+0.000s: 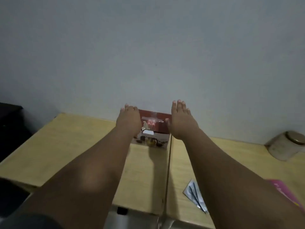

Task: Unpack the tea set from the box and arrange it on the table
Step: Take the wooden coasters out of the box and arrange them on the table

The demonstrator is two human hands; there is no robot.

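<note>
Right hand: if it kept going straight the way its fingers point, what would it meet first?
Probably the grey wall. The right hand reaches open alongside the right side of the tea set box, past it rather than at it, though depth is unclear.

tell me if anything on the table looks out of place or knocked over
One thing stands out: the jar at the far right of the table lies tipped on its side by the wall, lid end facing up and right. Nothing looks spilled. The box sits upright between the left hand and right hand.
</note>
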